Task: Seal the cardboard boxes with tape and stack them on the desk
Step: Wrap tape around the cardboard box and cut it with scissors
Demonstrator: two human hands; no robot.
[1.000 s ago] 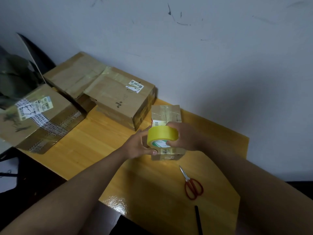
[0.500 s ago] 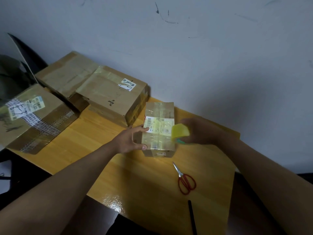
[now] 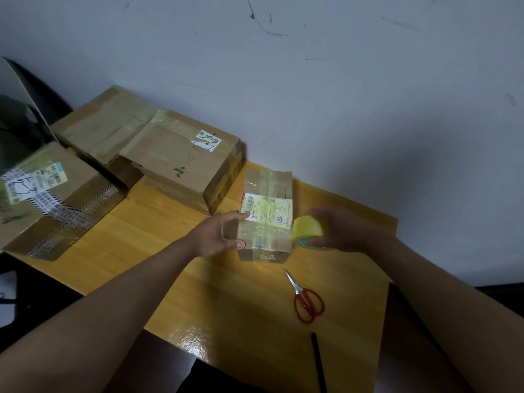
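Cardboard boxes: three large ones were seen at the desk's far left; the marked box (image 3: 181, 163) was set on the wood against the wall, the plain box (image 3: 105, 124) was laid behind it to the left, and the striped-tape box (image 3: 54, 199) was placed at the left edge.
Desk (image 3: 158, 234): a yellow wooden top was seen, pushed against a scuffed pale wall (image 3: 340, 95).
Small box (image 3: 266, 214): it was stood on the desk near the wall, just right of the marked box, wrapped in clear tape and covered by a printed label.
Left hand (image 3: 218, 234): it was held against the small box's left side, thumb on the near top edge, fingers spread along the side.
Right hand (image 3: 340, 231): it was curled round the tape roll, just beside the small box's right side.
Tape roll (image 3: 307, 229): yellow, gripped at the box's near right corner.
Scissors (image 3: 306, 299): red-handled, blades closed, were laid on the desk nearer than the small box.
Black pen (image 3: 319, 361): it was laid near the desk's front edge.
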